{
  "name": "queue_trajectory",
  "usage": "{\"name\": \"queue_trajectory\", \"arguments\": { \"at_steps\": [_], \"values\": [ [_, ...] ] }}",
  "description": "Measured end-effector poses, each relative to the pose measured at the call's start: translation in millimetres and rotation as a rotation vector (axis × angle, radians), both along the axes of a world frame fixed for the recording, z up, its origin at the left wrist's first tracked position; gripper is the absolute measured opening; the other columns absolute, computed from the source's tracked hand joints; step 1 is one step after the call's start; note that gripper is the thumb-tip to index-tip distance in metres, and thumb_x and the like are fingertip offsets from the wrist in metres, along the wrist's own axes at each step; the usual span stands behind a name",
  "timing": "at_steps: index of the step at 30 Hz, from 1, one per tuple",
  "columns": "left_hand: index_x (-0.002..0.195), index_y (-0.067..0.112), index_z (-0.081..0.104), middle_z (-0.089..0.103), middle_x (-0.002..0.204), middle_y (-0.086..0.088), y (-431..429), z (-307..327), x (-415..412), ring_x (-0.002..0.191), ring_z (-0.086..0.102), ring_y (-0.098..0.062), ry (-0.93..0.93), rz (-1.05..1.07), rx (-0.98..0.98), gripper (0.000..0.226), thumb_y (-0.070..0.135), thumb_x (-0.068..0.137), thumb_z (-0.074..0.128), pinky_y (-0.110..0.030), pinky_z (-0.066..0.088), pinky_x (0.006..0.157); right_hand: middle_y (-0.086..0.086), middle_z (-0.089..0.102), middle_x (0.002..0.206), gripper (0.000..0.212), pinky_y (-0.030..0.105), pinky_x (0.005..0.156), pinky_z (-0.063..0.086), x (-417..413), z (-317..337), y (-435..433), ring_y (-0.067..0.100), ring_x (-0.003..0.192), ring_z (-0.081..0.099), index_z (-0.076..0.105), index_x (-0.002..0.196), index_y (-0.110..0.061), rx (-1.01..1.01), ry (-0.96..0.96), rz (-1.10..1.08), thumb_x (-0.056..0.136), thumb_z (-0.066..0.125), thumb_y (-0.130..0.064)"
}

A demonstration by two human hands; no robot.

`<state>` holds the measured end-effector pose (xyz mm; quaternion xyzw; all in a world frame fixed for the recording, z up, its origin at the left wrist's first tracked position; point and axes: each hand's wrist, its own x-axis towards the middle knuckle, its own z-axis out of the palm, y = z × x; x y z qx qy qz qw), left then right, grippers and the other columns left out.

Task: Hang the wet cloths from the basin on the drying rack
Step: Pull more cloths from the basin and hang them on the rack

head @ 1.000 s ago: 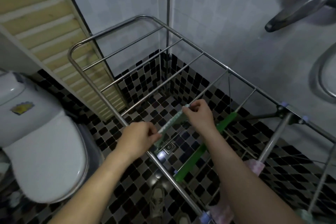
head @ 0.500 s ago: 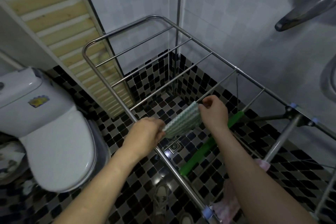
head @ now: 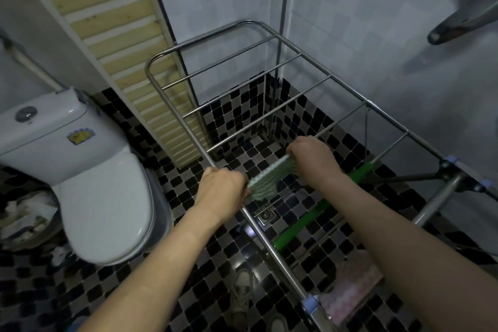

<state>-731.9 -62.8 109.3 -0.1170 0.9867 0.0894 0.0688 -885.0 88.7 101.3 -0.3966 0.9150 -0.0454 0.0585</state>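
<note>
A green-and-white patterned cloth is stretched between my two hands over the steel drying rack. My left hand pinches its near-left edge beside the rack's left rail. My right hand grips its far-right edge above a rack bar. A green cloth or sleeve lies along a bar nearer to me. A pink cloth hangs over a bar at the lower right. The basin is not in view.
A white toilet stands left of the rack. A slatted wooden door is behind it. A floor drain lies under the rack on black checkered tiles. My shoe shows below. A grey fixture juts from the right wall.
The cloth has been spread wider between my hands and lowered toward the rack bars. The view has shifted left, showing more of the toilet.
</note>
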Motion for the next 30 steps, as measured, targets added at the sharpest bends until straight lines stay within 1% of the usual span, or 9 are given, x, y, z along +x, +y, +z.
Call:
{"name": "queue_trajectory", "arguments": {
  "at_steps": [4, 8, 10, 14, 16, 20, 23, 27, 30],
  "values": [
    [0.106, 0.027, 0.065, 0.067, 0.086, 0.008, 5.1, -0.1, 3.6, 0.085, 0.062, -0.013, 0.024, 0.030, -0.009, 0.019, 0.038, 0.095, 0.055, -0.034, 0.038, 0.094, 0.008, 0.060, 0.096, 0.018, 0.040, 0.075, 0.052, -0.7, 6.8, -2.7, 0.027, 0.090, 0.054, 0.064, 0.099, -0.011, 0.088, 0.008, 0.049, 0.084, 0.063, -0.001],
    [0.112, 0.024, 0.063, 0.067, 0.101, 0.004, 9.7, 3.7, 13.0, 0.100, 0.057, -0.017, 0.068, 0.074, 0.064, 0.021, 0.034, 0.094, 0.055, -0.035, 0.043, 0.091, 0.008, 0.057, 0.111, 0.044, 0.043, 0.077, 0.054, 1.6, 12.6, 2.1, 0.029, 0.100, 0.056, 0.054, 0.126, -0.017, 0.020, -0.075, -0.031, 0.085, 0.062, -0.004],
    [0.114, 0.023, 0.062, 0.066, 0.110, 0.003, 10.1, 5.9, 20.2, 0.106, 0.055, -0.016, 0.160, 0.113, 0.131, 0.023, 0.031, 0.093, 0.057, -0.033, 0.047, 0.092, 0.007, 0.057, 0.115, 0.043, 0.040, 0.076, 0.053, 5.4, 17.3, 6.0, 0.028, 0.100, 0.057, 0.053, 0.130, -0.019, -0.087, -0.149, -0.120, 0.088, 0.056, -0.009],
    [0.112, 0.023, 0.066, 0.066, 0.110, 0.006, 19.1, 18.2, 52.1, 0.100, 0.057, -0.009, 0.299, 0.298, 0.295, 0.020, 0.025, 0.095, 0.055, -0.024, 0.046, 0.086, 0.001, 0.067, 0.096, 0.026, 0.036, 0.068, 0.057, 30.6, 35.3, 17.0, 0.017, 0.077, 0.064, 0.066, 0.113, -0.019, -0.340, -0.378, -0.205, 0.094, 0.049, -0.015],
    [0.112, 0.023, 0.067, 0.067, 0.104, 0.009, 24.2, 23.4, 68.1, 0.091, 0.059, -0.004, 0.322, 0.381, 0.389, 0.021, 0.023, 0.096, 0.055, -0.019, 0.046, 0.080, -0.004, 0.066, 0.088, 0.021, 0.026, 0.058, 0.051, 44.8, 45.3, 20.7, 0.012, 0.069, 0.062, 0.069, 0.106, -0.019, -0.428, -0.498, -0.215, 0.094, 0.052, -0.016],
    [0.111, 0.025, 0.067, 0.068, 0.091, 0.013, 33.6, 32.1, 109.7, 0.084, 0.063, -0.001, 0.407, 0.506, 0.526, 0.020, 0.021, 0.096, 0.056, -0.021, 0.052, 0.078, -0.001, 0.068, 0.084, 0.015, 0.029, 0.072, 0.054, 78.6, 67.3, 19.9, 0.016, 0.078, 0.065, 0.070, 0.102, -0.020, -0.513, -0.689, -0.128, 0.093, 0.058, -0.016],
    [0.108, 0.030, 0.066, 0.067, 0.090, 0.015, 34.1, 36.0, 146.9, 0.086, 0.063, 0.002, 0.499, 0.614, 0.562, 0.019, 0.020, 0.096, 0.055, -0.010, 0.046, 0.073, 0.008, 0.072, 0.089, 0.015, 0.032, 0.084, 0.057, 111.7, 82.2, 12.8, 0.018, 0.082, 0.068, 0.070, 0.102, -0.016, -0.556, -0.833, -0.040, 0.094, 0.058, -0.013],
    [0.097, 0.030, 0.068, 0.068, 0.081, 0.013, 32.4, 38.2, 191.2, 0.078, 0.062, 0.006, 0.594, 0.778, 0.574, 0.022, 0.014, 0.095, 0.053, -0.003, 0.043, 0.065, 0.003, 0.071, 0.082, 0.016, 0.029, 0.079, 0.057, 159.2, 85.2, -5.9, 0.010, 0.071, 0.065, 0.071, 0.097, -0.015, -0.617, -0.906, 0.044, 0.095, 0.056, -0.010],
    [0.089, 0.030, 0.069, 0.068, 0.079, 0.016, 29.6, 38.1, 234.1, 0.075, 0.063, 0.004, 0.618, 0.894, 0.551, 0.028, 0.008, 0.093, 0.053, -0.003, 0.042, 0.065, -0.003, 0.069, 0.072, 0.018, 0.029, 0.069, 0.056, 212.0, 78.9, -29.8, 0.009, 0.066, 0.063, 0.069, 0.090, -0.025, -0.657, -0.890, 0.134, 0.094, 0.057, -0.013]
  ]
}}
